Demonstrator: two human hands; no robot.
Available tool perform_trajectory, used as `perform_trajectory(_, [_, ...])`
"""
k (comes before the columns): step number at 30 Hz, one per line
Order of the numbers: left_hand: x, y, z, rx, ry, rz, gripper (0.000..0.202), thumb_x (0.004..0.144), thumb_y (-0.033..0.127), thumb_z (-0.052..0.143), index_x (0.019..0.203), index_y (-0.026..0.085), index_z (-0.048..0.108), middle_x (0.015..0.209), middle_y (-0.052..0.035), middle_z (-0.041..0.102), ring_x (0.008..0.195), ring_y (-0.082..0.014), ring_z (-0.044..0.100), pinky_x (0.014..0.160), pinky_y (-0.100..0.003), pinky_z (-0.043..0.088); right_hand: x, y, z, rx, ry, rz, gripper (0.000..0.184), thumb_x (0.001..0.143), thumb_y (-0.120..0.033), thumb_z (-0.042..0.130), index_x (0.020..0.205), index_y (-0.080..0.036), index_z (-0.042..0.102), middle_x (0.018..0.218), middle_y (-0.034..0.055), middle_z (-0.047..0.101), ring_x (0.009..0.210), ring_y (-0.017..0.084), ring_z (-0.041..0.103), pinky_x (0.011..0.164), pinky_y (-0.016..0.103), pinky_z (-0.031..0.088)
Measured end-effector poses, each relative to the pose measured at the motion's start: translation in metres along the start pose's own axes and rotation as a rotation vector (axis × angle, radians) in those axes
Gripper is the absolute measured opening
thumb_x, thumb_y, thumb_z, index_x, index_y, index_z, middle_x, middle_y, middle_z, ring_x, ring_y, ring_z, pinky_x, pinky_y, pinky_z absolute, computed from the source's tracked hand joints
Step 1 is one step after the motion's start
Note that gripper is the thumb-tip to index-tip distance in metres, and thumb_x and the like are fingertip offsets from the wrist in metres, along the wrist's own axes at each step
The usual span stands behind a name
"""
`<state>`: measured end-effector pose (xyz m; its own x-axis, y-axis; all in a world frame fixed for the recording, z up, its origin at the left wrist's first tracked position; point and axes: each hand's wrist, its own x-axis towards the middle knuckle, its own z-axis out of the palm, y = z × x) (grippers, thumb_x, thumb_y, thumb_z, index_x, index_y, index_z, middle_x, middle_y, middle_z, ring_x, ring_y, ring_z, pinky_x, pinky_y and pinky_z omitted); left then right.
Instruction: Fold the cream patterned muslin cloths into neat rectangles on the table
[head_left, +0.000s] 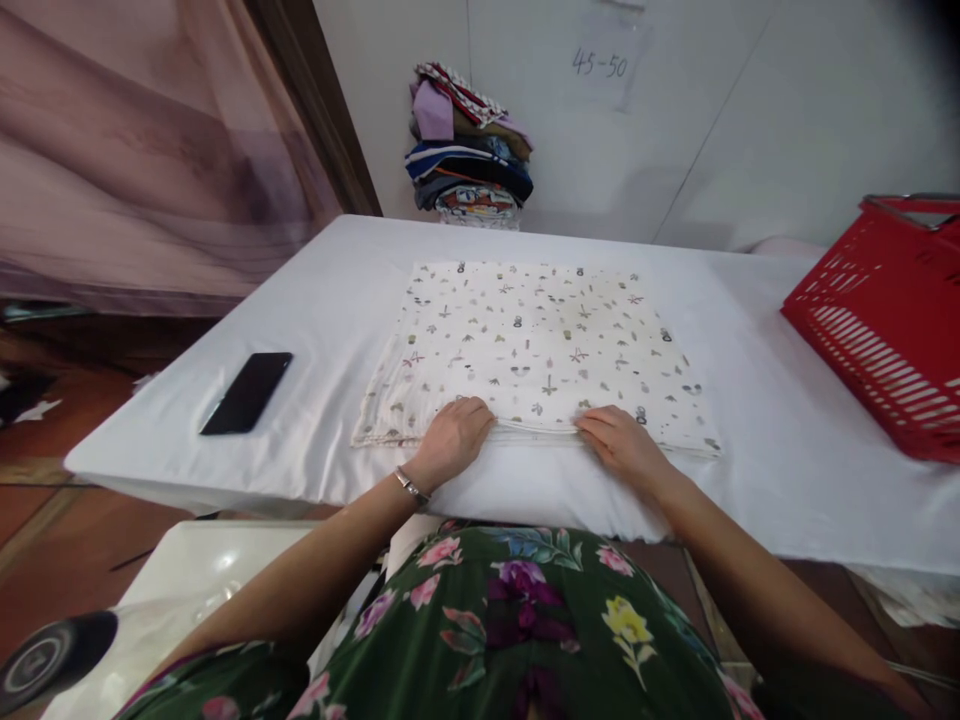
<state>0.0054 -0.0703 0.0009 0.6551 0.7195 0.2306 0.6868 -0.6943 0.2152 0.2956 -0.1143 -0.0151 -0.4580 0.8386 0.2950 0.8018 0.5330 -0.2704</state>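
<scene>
Our left hand (456, 436) and right hand (619, 440) pinch the near edge of the printed cloth (529, 335) on the worktop (765, 420); we're probably aligning layers, next needing even tension, though fingertips are partly hidden.

Both hands, the left hand (457, 432) wearing a slim metal wristband (411, 486) at its wrist and the right hand (621, 442) bare, pinch the near edge of a folded white printed cloth (525, 340) lying flat on the white-draped surface (757, 420). A black smartphone (247, 393) lies to the left, well apart; a red plastic shopping basket (832, 290) stands at the right. Beyond the far edge rises a stack of folded clothes (471, 165), near a wall sign (600, 65) reading "45-50".
</scene>
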Motion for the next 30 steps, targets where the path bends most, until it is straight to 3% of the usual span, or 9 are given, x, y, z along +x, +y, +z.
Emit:
perform_trajectory(8, [-0.004, 0.001, 0.004, -0.009, 0.023, 0.025, 0.023, 0.088, 0.036, 0.043, 0.088, 0.017, 0.058, 0.088, -0.0058, 0.056, 0.086, -0.0191, 0.049, 0.076, -0.034, 0.040, 0.005, -0.004, -0.004, 0.036, -0.003, 0.044, 0.027, 0.092, -0.025, 0.035, 0.096, -0.020, 0.061, 0.092, 0.0081, 0.062, 0.086, 0.021, 0.054, 0.074, 0.037, 0.046])
perform_trajectory(13, [-0.009, -0.002, 0.003, -0.044, 0.045, 0.036, 0.024, 0.091, 0.029, 0.038, 0.091, 0.017, 0.059, 0.089, -0.0055, 0.058, 0.085, -0.0172, 0.050, 0.077, -0.033, 0.040, 0.000, -0.009, -0.007, 0.033, 0.043, 0.017, 0.023, 0.091, -0.022, 0.038, 0.093, -0.019, 0.061, 0.092, 0.0084, 0.061, 0.087, 0.020, 0.053, 0.075, 0.034, 0.045])
perform_trajectory(18, [-0.015, -0.001, 0.002, -0.029, 0.035, 0.104, 0.025, 0.090, 0.029, 0.039, 0.086, 0.018, 0.061, 0.088, -0.0058, 0.058, 0.084, -0.0168, 0.050, 0.077, -0.033, 0.040, -0.004, -0.012, -0.006, -0.045, -0.023, -0.041, 0.024, 0.089, -0.018, 0.039, 0.091, -0.019, 0.063, 0.091, 0.0082, 0.061, 0.084, 0.020, 0.052, 0.072, 0.034, 0.044])
perform_trajectory(24, [-0.018, -0.001, 0.001, -0.001, 0.040, 0.135, 0.024, 0.090, 0.028, 0.039, 0.087, 0.019, 0.061, 0.087, -0.0050, 0.059, 0.084, -0.0164, 0.050, 0.076, -0.032, 0.040, -0.009, -0.013, -0.004, -0.070, 0.006, -0.043, 0.023, 0.088, -0.017, 0.042, 0.094, -0.020, 0.064, 0.090, 0.0082, 0.062, 0.083, 0.019, 0.053, 0.072, 0.033, 0.043])
perform_trajectory(30, [-0.024, 0.000, 0.003, 0.026, -0.013, 0.112, 0.025, 0.091, 0.025, 0.036, 0.094, 0.018, 0.059, 0.090, -0.0050, 0.059, 0.086, -0.0162, 0.050, 0.078, -0.032, 0.039, -0.008, -0.013, -0.007, -0.029, -0.076, -0.081, 0.020, 0.087, -0.027, 0.045, 0.097, -0.021, 0.062, 0.093, 0.0095, 0.060, 0.086, 0.022, 0.055, 0.072, 0.037, 0.046])
